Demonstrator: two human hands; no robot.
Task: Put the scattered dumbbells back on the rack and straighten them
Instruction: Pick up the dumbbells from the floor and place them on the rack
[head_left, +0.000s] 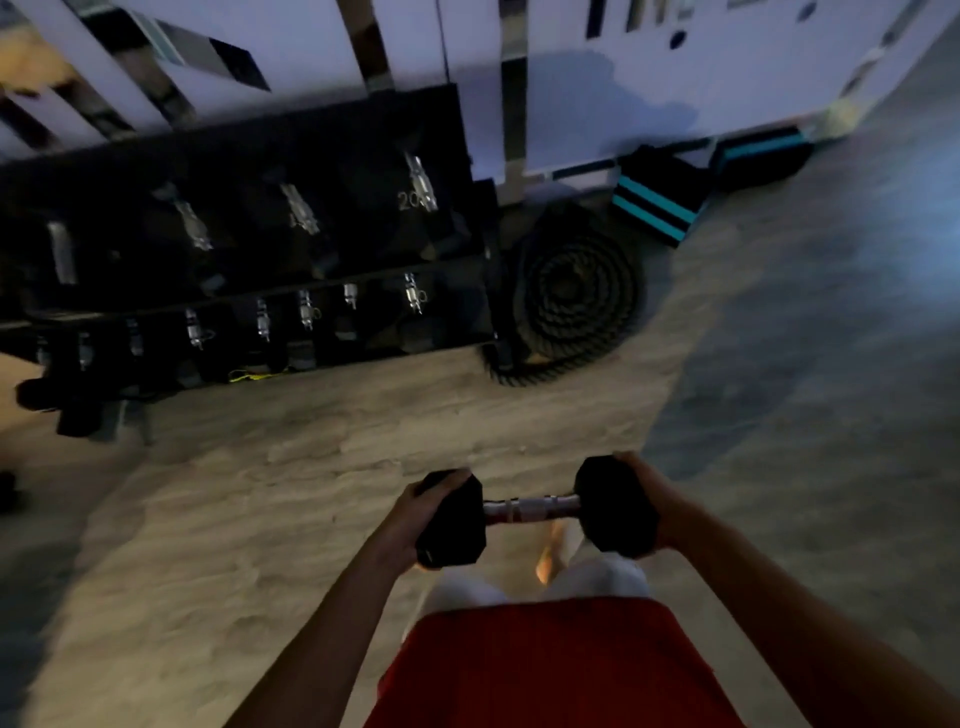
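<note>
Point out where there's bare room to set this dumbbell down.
Bare floor lies between the rack front and the held dumbbell, and more to the right past the coiled rope. Crowded: the rack's lower tier, packed with handles, and the floor at its left end, where loose dumbbells lie. Upper-tier gaps are too dark to judge.

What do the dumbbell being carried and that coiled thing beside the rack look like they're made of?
The dumbbell: its hexagonal ends look like matte black rubber or coated iron, showing no shine; its handle looks like polished metal, bright and reflective. The coiled rope looks like thick braided fibre, its twisted strands visible despite blur.
</note>
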